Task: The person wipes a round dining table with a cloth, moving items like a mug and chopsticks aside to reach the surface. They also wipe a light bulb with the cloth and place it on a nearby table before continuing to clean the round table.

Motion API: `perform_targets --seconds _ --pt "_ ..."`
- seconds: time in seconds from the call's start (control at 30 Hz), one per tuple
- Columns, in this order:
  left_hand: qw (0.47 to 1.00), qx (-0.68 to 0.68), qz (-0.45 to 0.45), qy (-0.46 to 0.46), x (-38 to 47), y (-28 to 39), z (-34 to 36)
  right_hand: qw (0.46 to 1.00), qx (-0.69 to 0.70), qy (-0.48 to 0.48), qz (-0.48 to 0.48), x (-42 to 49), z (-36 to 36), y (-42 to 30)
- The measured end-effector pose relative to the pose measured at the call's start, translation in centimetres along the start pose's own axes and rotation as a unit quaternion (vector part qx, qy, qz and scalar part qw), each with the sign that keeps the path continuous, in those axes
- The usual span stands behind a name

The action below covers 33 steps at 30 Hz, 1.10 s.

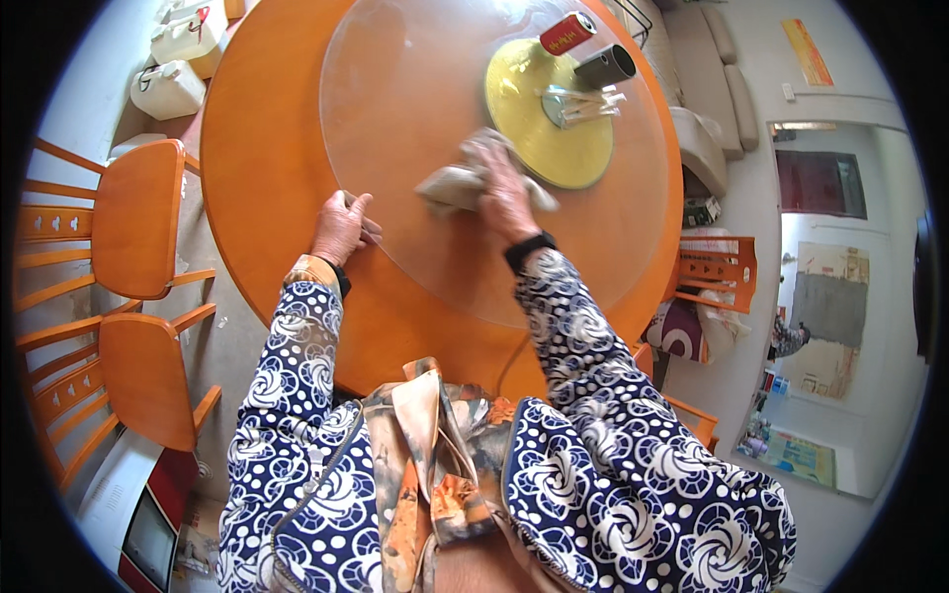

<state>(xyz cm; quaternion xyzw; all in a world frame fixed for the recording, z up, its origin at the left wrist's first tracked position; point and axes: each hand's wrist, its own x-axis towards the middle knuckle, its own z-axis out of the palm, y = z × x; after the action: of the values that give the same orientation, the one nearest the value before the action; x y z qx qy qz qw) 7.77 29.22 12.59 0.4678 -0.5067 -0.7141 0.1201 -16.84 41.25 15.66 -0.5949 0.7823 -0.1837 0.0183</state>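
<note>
A round clear glass turntable [400, 148] lies on an orange wooden round table [259, 133]. My left hand [342, 228] grips the glass rim at its near left side, thumb on top and fingers partly seen through the pane. A crumpled greyish-beige cloth [454, 187] is under my right hand [506, 189], pressed against the glass; both are slightly blurred. Just beyond that hand sits a yellow round plate-like disc [530, 144]. On the disc are a dark open-ended cylinder [606, 67] and several wrapped thin sticks [589, 107] in a small holder.
A red drink can [567, 33] stands close to the disc's far edge. Orange wooden chairs [141, 222] line the left side, and another chair [715, 274] is at the right. White plastic jugs [169, 89] stand at far left; a beige sofa [704, 74] is beyond the table.
</note>
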Motion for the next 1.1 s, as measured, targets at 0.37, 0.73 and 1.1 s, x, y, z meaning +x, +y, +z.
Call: perform_targets --seconds 0.37,0.73,1.1 --pt "1.000 -0.007 0.014 -0.016 0.3 0.0 0.3 0.969 -0.107 0.085 0.205 -13.3 -5.0 6.4" --pt "0.998 0.050 0.027 -0.023 0.3 0.6 -0.1 0.995 0.049 -0.087 -0.007 -14.6 -2.3 -8.5" --pt "0.998 0.058 0.026 -0.012 1.1 0.3 -1.1 0.945 -0.022 0.066 0.319 -23.5 -7.8 6.1"
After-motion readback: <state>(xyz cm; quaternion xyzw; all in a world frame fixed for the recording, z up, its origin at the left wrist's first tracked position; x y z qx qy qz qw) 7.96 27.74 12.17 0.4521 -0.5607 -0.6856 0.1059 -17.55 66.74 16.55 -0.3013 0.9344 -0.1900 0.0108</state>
